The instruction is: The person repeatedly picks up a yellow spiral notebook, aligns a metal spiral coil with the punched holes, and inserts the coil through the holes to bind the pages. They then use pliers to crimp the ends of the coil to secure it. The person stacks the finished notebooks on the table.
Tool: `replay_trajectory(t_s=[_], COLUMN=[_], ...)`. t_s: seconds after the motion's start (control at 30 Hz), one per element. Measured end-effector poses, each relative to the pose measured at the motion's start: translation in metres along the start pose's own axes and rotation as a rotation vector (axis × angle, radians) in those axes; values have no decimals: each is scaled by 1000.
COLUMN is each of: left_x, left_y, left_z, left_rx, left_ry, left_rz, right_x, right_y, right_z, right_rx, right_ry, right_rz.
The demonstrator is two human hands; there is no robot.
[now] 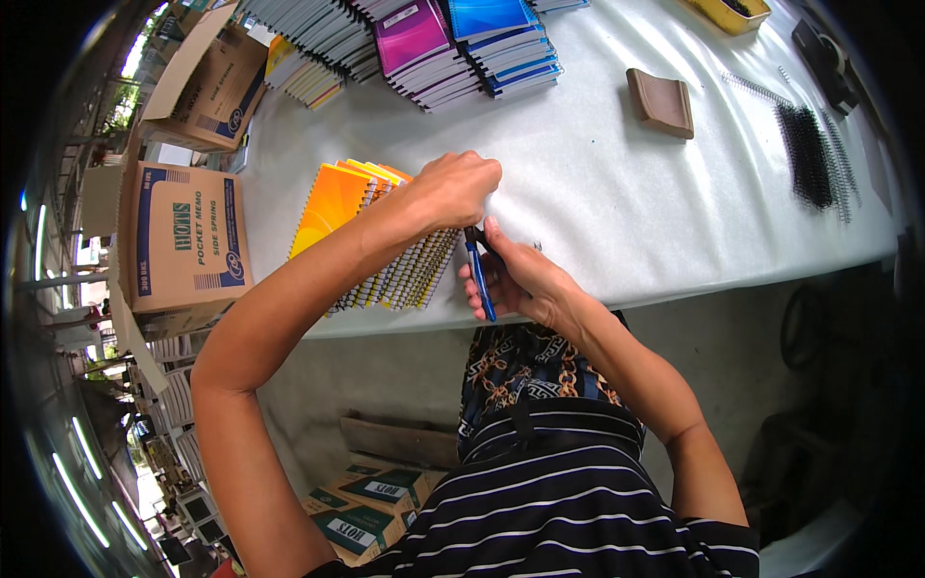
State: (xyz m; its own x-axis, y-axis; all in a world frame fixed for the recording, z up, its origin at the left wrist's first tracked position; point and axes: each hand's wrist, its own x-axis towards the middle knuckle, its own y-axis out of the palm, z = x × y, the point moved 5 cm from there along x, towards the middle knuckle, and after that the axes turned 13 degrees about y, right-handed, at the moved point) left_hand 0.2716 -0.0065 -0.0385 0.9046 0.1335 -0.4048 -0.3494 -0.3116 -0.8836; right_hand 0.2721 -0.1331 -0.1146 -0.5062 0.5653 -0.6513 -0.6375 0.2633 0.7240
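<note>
My right hand is wrapped around a pair of blue-handled pliers, its thumb pointing up toward my other hand. The jaws are hard to see, partly covered by my hands. Just above them, my left hand is closed with its knuckles up; what its fingers pinch, if anything, is hidden. Beneath my left forearm lies a fanned stack of orange-yellow spiral notebooks, their wire bindings facing right, toward my hands. Tiny wire scraps lie on the table to the right of my right hand.
Piles of purple notebooks and blue notebooks stand at the far side of the white-covered table. A brown curved block and black wire coils lie to the right. Cardboard boxes line the left edge.
</note>
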Motion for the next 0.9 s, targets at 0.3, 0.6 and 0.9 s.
replay_trajectory(t_s=[0.3, 0.6, 0.9], left_x=[-1, 0, 1], left_y=[0, -1, -1], left_z=[0, 3, 1], left_rx=[8, -59, -44], left_ry=[9, -21, -42], left_rz=[21, 25, 89], right_x=[3, -8, -5], right_y=[-7, -2, -3], right_z=[0, 7, 7], right_rx=[32, 45, 18], right_ry=[0, 67, 59], right_rz=[24, -11, -8])
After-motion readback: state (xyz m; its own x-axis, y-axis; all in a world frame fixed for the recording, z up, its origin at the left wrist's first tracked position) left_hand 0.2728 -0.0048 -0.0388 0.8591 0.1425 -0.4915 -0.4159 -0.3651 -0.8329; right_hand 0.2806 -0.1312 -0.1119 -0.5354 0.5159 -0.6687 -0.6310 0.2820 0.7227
